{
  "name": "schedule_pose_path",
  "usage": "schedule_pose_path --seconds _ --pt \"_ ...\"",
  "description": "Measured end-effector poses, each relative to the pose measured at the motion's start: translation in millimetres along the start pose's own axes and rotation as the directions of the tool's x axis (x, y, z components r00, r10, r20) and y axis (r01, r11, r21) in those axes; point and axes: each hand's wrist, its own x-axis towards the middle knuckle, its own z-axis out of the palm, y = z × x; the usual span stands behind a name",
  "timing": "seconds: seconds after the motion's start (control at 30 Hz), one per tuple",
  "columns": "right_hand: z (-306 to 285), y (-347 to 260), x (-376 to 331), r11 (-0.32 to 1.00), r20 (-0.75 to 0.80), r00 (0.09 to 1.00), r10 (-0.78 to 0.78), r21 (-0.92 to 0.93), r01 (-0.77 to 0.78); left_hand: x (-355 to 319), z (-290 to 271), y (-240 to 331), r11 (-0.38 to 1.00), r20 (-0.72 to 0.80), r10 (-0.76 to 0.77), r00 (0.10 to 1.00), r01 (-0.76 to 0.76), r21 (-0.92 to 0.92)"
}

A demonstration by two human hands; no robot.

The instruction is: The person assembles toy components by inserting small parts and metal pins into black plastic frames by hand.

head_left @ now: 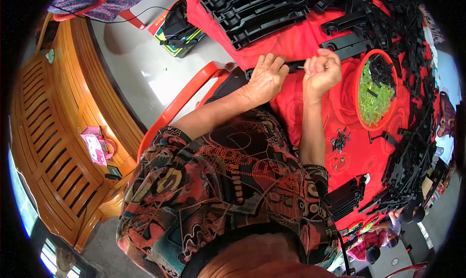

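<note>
Both hands are busy at the near edge of the red table cloth (301,40). Left hand (266,79) lies flat on a long black plastic strip (293,64), fingers spread a little, pressing it down against the cloth. Right hand (321,70) is curled into a fist just beside it, right over the strip's bare middle part, and seems to pinch something very small; I cannot tell what, because the fingers hide it. The strip lies between the two hands, with most of it covered by them. To do this step well, I think the left hand should keep the strip from sliding, and the right hand should come straight down onto the same spot, slowly, so the tiny bit does not slip out. Just to the right sits a round red bowl (360,74) full of small green pieces (374,96), with some black bits on top, close enough to reach. Below it a little heap of small black parts (340,141) lies loose on the cloth. Stacks of more black strips (257,11) fill the far side, and more are piled along the right edge. A red chair (187,96) stands on the left, by the pale floor (141,59).
</note>
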Motion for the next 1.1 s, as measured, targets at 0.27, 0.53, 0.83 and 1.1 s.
schedule_pose_path --seconds 0.27,0.53,0.83,1.1 --pt "1 -1 9 0.998 -0.032 0.998 0.051 -0.042 -0.052 0 1 -1 0.999 0.011 0.021 1.000 -0.022 0.029" --pt "-2 1 8 0.997 0.000 0.998 0.058 -0.046 -0.058 1 -1 -1 0.999 0.028 0.034 0.999 -0.036 0.039" --pt "3 4 3 0.995 0.000 1.000 0.021 -0.098 -0.021 0 0 -1 0.999 0.040 0.033 0.999 -0.034 0.029" --pt "9 10 5 0.984 -0.097 0.995 -0.017 -0.179 -0.001 0 0 0 0.999 0.042 0.031 0.999 -0.032 0.022"
